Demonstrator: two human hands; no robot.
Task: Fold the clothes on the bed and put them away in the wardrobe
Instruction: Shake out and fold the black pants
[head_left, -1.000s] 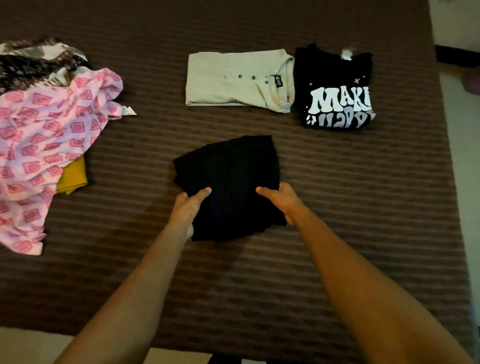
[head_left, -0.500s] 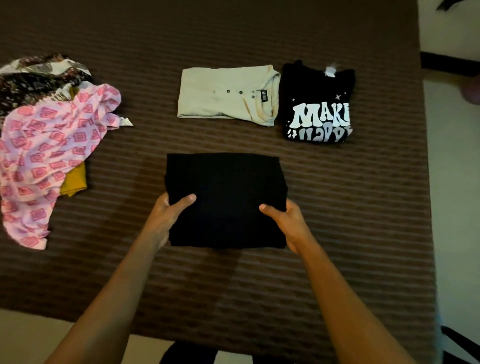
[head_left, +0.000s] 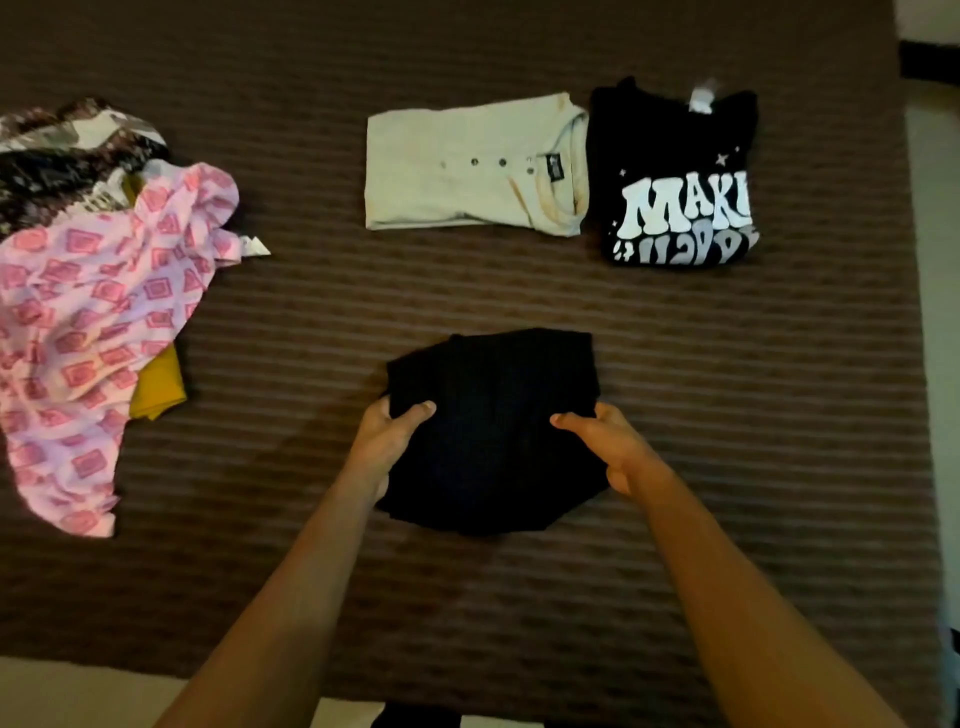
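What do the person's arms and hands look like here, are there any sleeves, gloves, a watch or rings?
Both forearms are bare right up to the bottom edge of the picture, so no sleeve shows. The left hand and right hand have no gloves on. No watch, bracelet or band shows at either wrist, and no ring on the fingers that can be seen, though the picture is dim and some fingers are hidden.

Dim, warm indoor light. Brown bedcover (head_left: 727, 364) with paler horizontal stripes across nearly the whole view. Pale floor (head_left: 935, 312) along the right edge and at the lower left corner. Dark strip, perhaps a skirting board (head_left: 930, 65), at the upper right.
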